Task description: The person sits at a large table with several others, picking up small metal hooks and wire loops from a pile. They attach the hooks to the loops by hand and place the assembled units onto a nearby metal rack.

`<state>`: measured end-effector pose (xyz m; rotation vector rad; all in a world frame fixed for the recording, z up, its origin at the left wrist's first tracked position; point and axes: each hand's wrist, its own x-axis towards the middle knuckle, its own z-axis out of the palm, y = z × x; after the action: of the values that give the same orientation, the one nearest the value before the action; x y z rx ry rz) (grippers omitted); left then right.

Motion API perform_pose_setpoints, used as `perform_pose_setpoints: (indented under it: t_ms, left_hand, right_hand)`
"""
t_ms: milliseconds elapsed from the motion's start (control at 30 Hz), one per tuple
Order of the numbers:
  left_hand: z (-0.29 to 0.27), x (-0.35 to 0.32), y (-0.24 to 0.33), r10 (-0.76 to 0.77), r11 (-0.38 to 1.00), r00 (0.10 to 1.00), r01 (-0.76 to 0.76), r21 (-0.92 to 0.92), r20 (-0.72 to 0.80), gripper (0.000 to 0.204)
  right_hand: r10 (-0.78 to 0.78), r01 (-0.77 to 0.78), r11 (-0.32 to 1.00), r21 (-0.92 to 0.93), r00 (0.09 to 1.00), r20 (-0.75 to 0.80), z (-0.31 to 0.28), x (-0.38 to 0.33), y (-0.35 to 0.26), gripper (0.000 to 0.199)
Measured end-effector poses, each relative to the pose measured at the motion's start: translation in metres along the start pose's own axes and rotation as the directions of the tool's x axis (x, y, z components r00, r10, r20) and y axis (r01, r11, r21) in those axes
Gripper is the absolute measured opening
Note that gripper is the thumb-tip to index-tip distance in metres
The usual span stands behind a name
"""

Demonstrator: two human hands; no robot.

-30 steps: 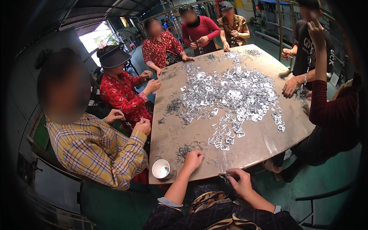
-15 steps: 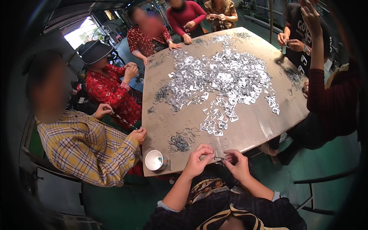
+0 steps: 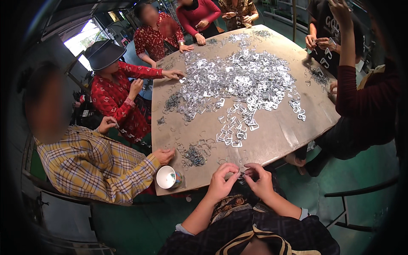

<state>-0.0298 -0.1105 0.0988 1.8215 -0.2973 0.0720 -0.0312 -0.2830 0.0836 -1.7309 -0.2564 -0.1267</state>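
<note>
While shiny looped clips lie heaped, the left hand and right hand pinch a small metal piece.

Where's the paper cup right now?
The paper cup stands at the near-left corner of the table in the head view, beside the dark wire clips.

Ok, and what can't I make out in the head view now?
Head view: the small piece between the left hand and right hand; they cover most of it, so shape and grip are unclear.
Head view: the bits inside the white cup; too small to identify.
Head view: the count in the dark hook pile; overlapping, too small.
Head view: the tips of a co-worker's raised hand; cut off by the top edge.
</note>
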Motion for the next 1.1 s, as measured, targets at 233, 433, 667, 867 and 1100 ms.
perform_pose_setpoints:
  t_ms: [233,433,667,867,1100]
  left_hand:
    - [0.008,-0.008,-0.007,-0.044,0.996,0.999,0.042,-0.076,-0.030,0.008]
    - [0.010,-0.013,0.000,-0.032,0.993,0.997,0.024,-0.113,-0.064,0.011]
    - [0.011,-0.020,0.001,-0.015,0.996,0.998,0.010,-0.087,-0.057,0.011]
    - [0.012,-0.024,0.008,0.017,1.000,0.998,-0.018,-0.012,-0.054,0.011]
    - [0.011,-0.034,0.007,-0.011,1.000,0.998,0.011,0.001,-0.065,0.009]
  right_hand:
    - [-0.018,0.019,0.999,-0.047,1.000,0.023,0.000,-0.003,-0.001,0.035]
    - [-0.175,0.167,0.981,0.103,0.982,0.078,-0.008,0.009,0.010,0.035]
    - [-0.042,0.037,0.953,-0.299,0.999,-0.009,-0.001,0.104,0.059,0.034]
    - [-0.018,0.004,0.802,-0.597,1.000,-0.018,0.029,0.166,0.092,0.038]
    - [0.206,-0.137,0.770,-0.623,0.978,0.041,0.033,0.168,0.094,0.031]
